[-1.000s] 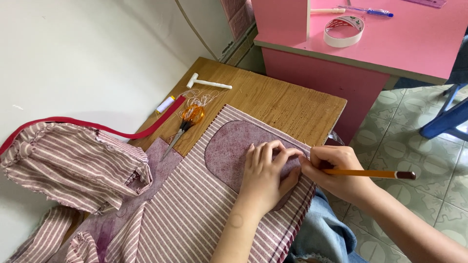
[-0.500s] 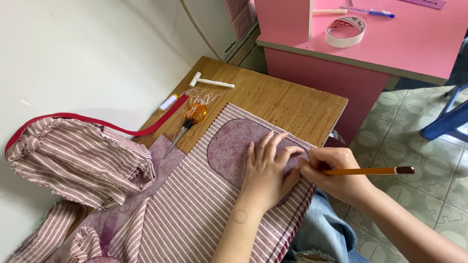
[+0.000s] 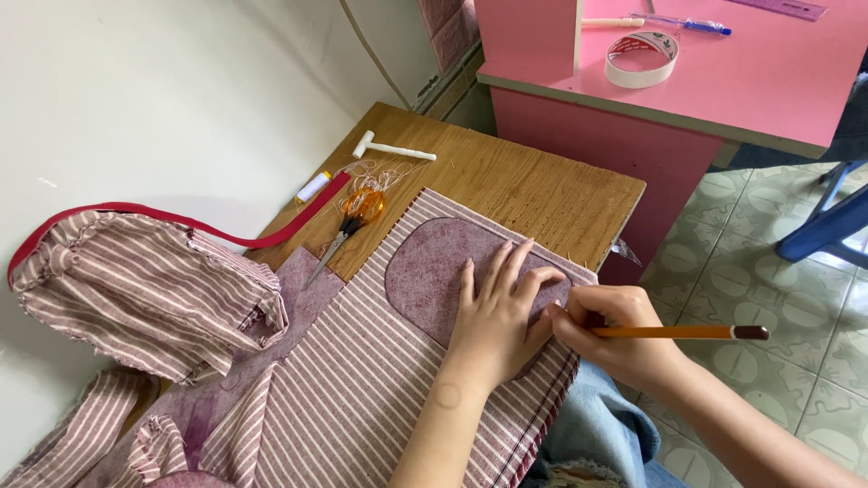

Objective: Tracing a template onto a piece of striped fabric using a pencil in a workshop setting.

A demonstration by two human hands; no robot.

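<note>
Two hands meet on the striped cloth (image 3: 362, 380) over our table (image 3: 524, 185). Our left hand (image 3: 497, 316) lies flat, fingers spread, pinning the purple pocket piece (image 3: 434, 271). Our right hand (image 3: 615, 339) grips a pencil (image 3: 678, 333) at its edge. Scissors (image 3: 348, 226) lie well apart.

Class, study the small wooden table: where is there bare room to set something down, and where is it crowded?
Bare wood on the wooden table runs between the striped fabric and the far right edge, beyond the left hand and the right hand with its pencil. The far left corner is crowded: scissors, white seam ripper, loose threads.
</note>
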